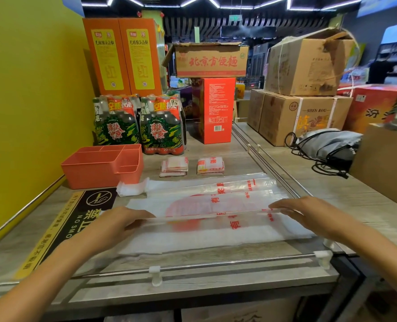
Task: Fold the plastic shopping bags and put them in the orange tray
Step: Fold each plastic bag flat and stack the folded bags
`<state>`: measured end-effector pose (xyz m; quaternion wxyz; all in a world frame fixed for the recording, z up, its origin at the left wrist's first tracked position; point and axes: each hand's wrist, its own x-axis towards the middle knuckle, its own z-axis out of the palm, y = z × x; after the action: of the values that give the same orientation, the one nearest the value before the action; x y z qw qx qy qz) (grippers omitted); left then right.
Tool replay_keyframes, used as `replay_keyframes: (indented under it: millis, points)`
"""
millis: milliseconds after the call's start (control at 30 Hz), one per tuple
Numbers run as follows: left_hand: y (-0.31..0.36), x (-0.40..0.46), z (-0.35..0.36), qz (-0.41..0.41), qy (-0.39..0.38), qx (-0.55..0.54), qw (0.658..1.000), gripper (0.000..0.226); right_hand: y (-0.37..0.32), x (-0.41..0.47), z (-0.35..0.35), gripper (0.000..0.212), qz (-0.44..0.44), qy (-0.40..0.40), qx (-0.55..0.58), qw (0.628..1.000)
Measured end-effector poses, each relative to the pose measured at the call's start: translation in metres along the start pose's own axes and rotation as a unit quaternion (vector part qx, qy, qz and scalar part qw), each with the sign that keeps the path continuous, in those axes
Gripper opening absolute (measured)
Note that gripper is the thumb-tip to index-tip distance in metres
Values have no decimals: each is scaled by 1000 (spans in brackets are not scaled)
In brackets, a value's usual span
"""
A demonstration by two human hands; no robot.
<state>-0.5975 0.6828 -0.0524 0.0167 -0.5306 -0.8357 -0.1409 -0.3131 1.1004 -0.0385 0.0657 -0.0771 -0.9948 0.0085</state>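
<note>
Left hand (120,220) and right hand (295,211), at lower centre, each pinch one end of a lengthwise fold in the plastic shopping bag (216,219) lying flat on the counter (239,270), apparently mid-fold; next, lay the edge over and crease, the orange tray (95,169) waiting at centre left.

Two folded bags (174,167), one tray (95,168)

A plastic bag (216,219) with red print lies flat across the surface (192,282), its near edge lifted by both hands, left hand (120,223) and right hand (302,211) pinching the fold. Behind sit two folded bags (174,167) (small bundles) beside the orange tray (95,170).
</note>
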Motion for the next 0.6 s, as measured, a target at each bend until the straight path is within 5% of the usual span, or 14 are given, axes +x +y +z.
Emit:
replay_keyframes:
  millis: [367,600]
  points:
    - [-2,-1,-16,-33,33,-82,996,35,4,0,4,29,13,55,97,994]
    - [-8,15,-31,-79,128,-154,977,26,-3,10,-9,27,64,96,350,930]
